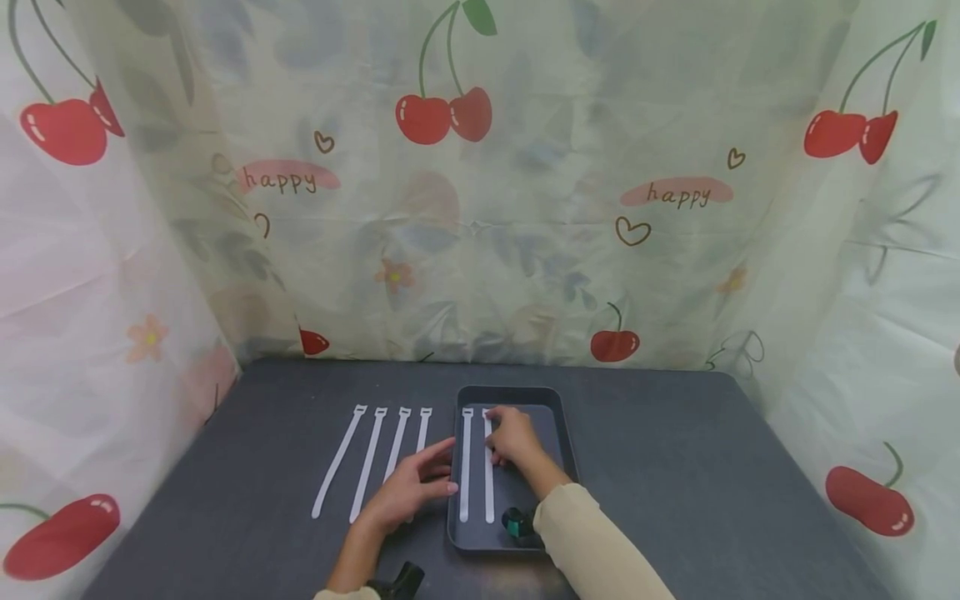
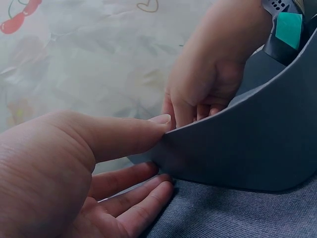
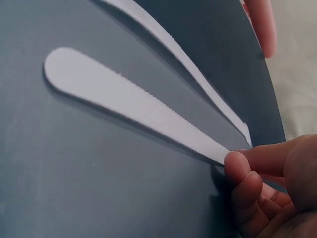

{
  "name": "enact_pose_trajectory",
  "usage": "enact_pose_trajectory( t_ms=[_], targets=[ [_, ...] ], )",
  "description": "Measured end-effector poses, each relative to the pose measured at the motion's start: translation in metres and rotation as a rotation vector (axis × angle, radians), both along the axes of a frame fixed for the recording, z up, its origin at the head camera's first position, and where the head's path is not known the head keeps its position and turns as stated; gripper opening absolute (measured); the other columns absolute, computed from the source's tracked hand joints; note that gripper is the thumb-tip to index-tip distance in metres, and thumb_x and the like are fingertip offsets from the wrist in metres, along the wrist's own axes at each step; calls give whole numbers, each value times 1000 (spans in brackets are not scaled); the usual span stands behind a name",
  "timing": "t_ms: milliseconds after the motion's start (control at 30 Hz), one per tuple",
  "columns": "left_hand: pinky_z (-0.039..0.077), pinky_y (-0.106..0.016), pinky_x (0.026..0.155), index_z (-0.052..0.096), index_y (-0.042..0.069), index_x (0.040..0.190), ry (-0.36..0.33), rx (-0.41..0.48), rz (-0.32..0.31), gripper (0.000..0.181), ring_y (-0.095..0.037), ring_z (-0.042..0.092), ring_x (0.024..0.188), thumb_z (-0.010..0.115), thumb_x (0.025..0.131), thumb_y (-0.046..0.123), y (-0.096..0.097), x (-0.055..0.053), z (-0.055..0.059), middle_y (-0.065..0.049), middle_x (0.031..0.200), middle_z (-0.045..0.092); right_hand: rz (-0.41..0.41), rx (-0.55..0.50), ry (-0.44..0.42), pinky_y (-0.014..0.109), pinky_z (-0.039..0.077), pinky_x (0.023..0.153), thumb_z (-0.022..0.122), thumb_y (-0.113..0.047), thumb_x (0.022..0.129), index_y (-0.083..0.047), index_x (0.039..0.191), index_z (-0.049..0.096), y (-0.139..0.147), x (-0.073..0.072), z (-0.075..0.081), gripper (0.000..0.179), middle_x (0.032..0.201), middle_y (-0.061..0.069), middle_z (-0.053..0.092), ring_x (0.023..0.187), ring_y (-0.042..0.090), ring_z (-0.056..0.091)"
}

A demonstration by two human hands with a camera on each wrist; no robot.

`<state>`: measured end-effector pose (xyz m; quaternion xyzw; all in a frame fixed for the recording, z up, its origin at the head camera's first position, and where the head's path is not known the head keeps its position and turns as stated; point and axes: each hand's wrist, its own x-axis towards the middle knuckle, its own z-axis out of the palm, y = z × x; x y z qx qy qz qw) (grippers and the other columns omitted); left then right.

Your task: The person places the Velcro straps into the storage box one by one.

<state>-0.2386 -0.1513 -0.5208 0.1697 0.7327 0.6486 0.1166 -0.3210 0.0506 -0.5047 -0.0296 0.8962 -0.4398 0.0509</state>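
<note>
With the right hand [image 1: 517,437], I am pinching one white strap [image 1: 489,487] close to its top end, so that grip is closed on it. The strap is lying inside the dark tray [image 1: 543,421], and a second strap [image 1: 466,467] is lying to its left, not touching it. With the left hand [image 1: 403,493], I am touching the tray's left side, and that grip is open and loose. Four more straps [image 1: 366,468] are lying on the bench [image 1: 652,483], left of the tray.
</note>
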Motion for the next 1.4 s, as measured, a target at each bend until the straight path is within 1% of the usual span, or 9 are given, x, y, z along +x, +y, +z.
enact_pose_trajectory(
  t_ms=[133, 400, 567, 667, 867, 1000, 1167, 1233, 1400],
  targets=[
    [46, -40, 95, 36, 1, 149, -10, 1, -1, 68, -37, 51, 122, 69, 90, 8, 0, 0, 1, -25, 138, 49, 0, 6, 3, 28, 46, 35, 68, 10, 74, 2, 126, 60, -2, 0, 0, 53, 47, 6, 57, 32, 11, 51],
    [47, -39, 95, 35, 2, 149, -28, 8, -12, 68, -37, 51, 123, 69, 90, 9, 0, 1, 3, -25, 139, 48, 2, 29, -23, 27, 46, 35, 68, 9, 77, 0, 127, 59, -7, -2, 0, 52, 49, 8, 58, 34, 11, 52],
    [47, -39, 95, 35, 1, 149, -26, 8, -20, 68, -37, 50, 123, 68, 90, 7, 0, -1, 1, -26, 138, 48, 0, 32, -21, 27, 46, 35, 69, 9, 77, 0, 126, 60, -8, -2, -1, 51, 49, 7, 58, 34, 12, 53],
    [47, -39, 95, 35, 1, 149, -26, 5, -15, 68, -37, 50, 123, 68, 90, 8, 0, 0, 1, -26, 138, 48, -2, 31, -15, 27, 45, 35, 69, 9, 77, 0, 126, 60, -8, -2, -1, 51, 49, 7, 58, 34, 12, 53],
    [46, -39, 96, 34, 1, 149, -26, 7, -14, 68, -38, 50, 123, 68, 90, 7, 0, 1, 3, -26, 137, 49, -4, 18, -13, 26, 45, 35, 69, 8, 78, 0, 127, 60, -9, 0, 0, 51, 52, 8, 59, 35, 12, 54],
    [46, -40, 96, 34, 1, 149, -30, 1, -14, 68, -38, 50, 123, 68, 90, 8, 0, 0, 3, -26, 137, 49, -8, 15, -13, 26, 45, 36, 69, 8, 78, 0, 127, 60, -9, -1, -1, 51, 51, 7, 60, 35, 11, 54],
    [46, -40, 96, 34, 2, 150, -30, -5, -16, 68, -38, 50, 124, 68, 91, 9, 0, 0, 2, -25, 138, 48, -6, -12, 16, 27, 46, 35, 68, 9, 77, 1, 125, 61, -7, 0, -3, 50, 51, 8, 59, 35, 12, 54],
    [46, -40, 96, 34, 1, 149, -26, -3, -17, 68, -38, 50, 124, 68, 91, 9, 0, 0, 2, -26, 138, 48, -8, -27, 23, 28, 47, 36, 69, 9, 77, 2, 124, 61, -6, 0, -3, 49, 53, 9, 60, 35, 13, 55],
    [47, -38, 95, 34, -1, 149, -4, -1, -14, 68, -39, 50, 123, 68, 91, 7, 0, 1, 2, -28, 138, 48, -21, -52, 10, 28, 47, 37, 71, 7, 79, 0, 124, 62, -3, -1, 0, 46, 58, 10, 62, 37, 14, 56]
  ],
)
